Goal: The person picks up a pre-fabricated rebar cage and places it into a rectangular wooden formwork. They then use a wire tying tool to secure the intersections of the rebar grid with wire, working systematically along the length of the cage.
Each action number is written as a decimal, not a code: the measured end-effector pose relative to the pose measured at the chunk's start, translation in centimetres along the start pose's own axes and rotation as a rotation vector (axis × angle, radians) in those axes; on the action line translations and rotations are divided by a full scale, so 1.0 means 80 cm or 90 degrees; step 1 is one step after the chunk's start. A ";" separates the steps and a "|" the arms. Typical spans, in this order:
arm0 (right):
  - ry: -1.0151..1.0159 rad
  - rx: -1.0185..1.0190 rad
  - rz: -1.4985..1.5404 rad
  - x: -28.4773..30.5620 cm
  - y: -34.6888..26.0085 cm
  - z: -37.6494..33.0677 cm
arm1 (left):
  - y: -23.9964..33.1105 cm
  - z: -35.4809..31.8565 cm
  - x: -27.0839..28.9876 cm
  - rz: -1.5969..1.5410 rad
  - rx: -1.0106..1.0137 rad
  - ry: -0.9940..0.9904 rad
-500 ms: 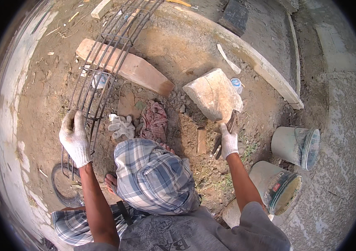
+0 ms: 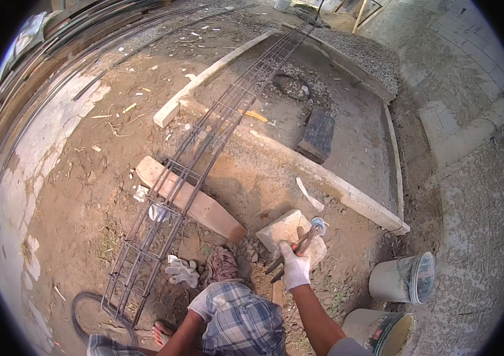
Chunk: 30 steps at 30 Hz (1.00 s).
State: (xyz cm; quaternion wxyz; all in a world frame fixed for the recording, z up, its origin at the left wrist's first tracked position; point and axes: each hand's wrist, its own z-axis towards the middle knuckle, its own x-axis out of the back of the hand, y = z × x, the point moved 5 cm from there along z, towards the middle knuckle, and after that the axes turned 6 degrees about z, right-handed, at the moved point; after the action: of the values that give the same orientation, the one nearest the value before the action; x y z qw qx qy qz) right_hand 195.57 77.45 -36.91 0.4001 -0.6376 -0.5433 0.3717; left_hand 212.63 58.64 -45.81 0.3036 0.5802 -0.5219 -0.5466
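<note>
1. Pincers, dark metal with long handles [image 2: 292, 254], sit in our white-gloved right hand [image 2: 295, 268]; our fingers are closed around the handles, and the tool lies slanted across a pale, chipped concrete block [image 2: 283, 231] on the dirt, just ahead of our knee.
2. Our white-gloved left hand [image 2: 200, 306] rests low by our checked-cloth knee [image 2: 241, 323]; we cannot tell whether it grips anything, since the knee covers most of it.
3. Just left of us runs a long, rusty steel rebar cage [image 2: 204, 148], stretching away toward the top of the head view. It lies propped on a reddish wooden plank [image 2: 210, 210], and we judge this keeps the bars off the soil so that we can reach round them.
4. Beside the cage's near end lie a spare pair of white work gloves [image 2: 182, 272] and a crumpled reddish rag [image 2: 222, 264].
5. A dark coil of wire [image 2: 86, 308] lies on the ground at the lower left.
6. Two grey plastic buckets [image 2: 403, 279] stand to our right, near each other.
</note>
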 end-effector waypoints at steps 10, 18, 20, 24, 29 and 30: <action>-0.180 -0.188 0.142 -0.204 -0.224 -0.138 | 0.330 -0.113 0.033 0.541 0.022 0.406; -0.050 -0.221 0.264 -0.149 -0.499 -0.273 | 0.598 -0.337 0.062 0.761 0.328 0.530; -0.031 -0.214 0.298 -0.107 -0.561 -0.300 | 0.614 -0.389 0.081 0.658 0.299 0.583; 0.034 -0.214 0.302 -0.019 -0.630 -0.345 | 0.653 -0.462 0.070 0.479 0.228 0.588; 0.151 -0.198 0.340 0.073 -0.668 -0.368 | 0.657 -0.485 0.051 -0.398 0.111 0.506; 0.167 -0.184 0.351 0.100 -0.664 -0.363 | 0.659 -0.460 0.051 -0.449 0.061 0.522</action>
State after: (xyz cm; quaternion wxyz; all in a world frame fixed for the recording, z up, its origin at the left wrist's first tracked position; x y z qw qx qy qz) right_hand 202.02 87.03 23.02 0.2566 -0.8531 -0.3415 0.2996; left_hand 232.62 32.47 9.61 0.2538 0.8990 -0.1586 -0.3198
